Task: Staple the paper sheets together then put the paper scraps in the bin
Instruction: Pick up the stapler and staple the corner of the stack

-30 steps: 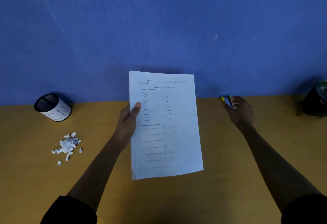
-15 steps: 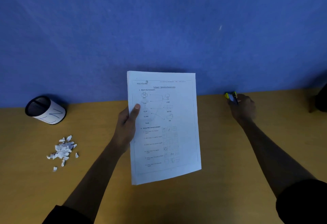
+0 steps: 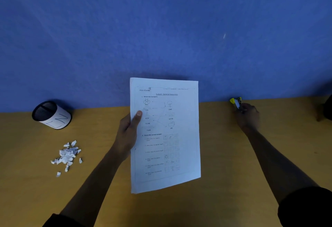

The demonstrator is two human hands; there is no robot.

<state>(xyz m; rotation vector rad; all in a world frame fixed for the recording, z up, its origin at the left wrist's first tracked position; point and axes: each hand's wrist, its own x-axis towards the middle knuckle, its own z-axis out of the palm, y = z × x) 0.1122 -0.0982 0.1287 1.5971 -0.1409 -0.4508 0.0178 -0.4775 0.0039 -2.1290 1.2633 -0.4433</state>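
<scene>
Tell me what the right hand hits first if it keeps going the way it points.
Past the stapler the right hand grips, probably the blue wall, though depth is unclear.

Left hand [image 3: 126, 133] holds sheets [image 3: 167, 137]; right hand [image 3: 248, 117] grasps stapler [image 3: 236, 102].

Left hand [image 3: 128, 132] raised, thumb pinched forward; right hand [image 3: 248, 117] outstretched, fingers curled closed.

Bare yellow wooden tabletop [image 3: 224, 155] lies open right of the raised white printed paper sheets [image 3: 167, 137]; torn white paper scraps [image 3: 67, 155] and a black mesh bin [image 3: 51, 114] crowd the left.
</scene>
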